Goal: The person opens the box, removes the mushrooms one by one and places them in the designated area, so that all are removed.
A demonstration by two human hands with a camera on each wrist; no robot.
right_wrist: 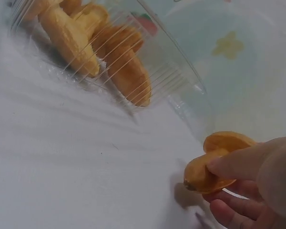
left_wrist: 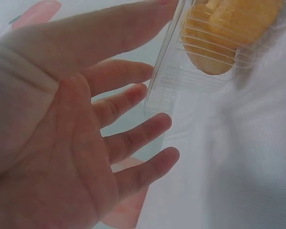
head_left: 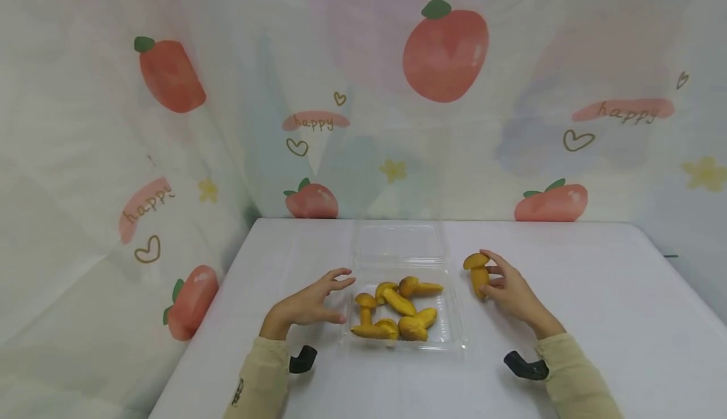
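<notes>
Between thumb and fingers, my right hand (head_left: 514, 293) pinches a yellow-brown mushroom (head_left: 479, 275) by its stem, cap uppermost, to the right of a clear plastic box. Close under that mushroom lies the white tabletop, where its shadow shows in the right wrist view. Several more yellow mushrooms (head_left: 399, 304) lie in the box (head_left: 452, 312), some on their sides. At the box's left side is my left hand (head_left: 305, 305), fingers spread and loosely bent, with the thumb right at the rim. Nothing is in the left palm (left_wrist: 62, 143).
The box's clear lid (head_left: 399, 242) stands raised behind it. A white cloth covers the table (head_left: 284, 248). Behind and to the left hangs a pale printed curtain (head_left: 363, 59) with fruit, hearts and words. Black curved pieces (head_left: 525, 366) show beside the sleeves.
</notes>
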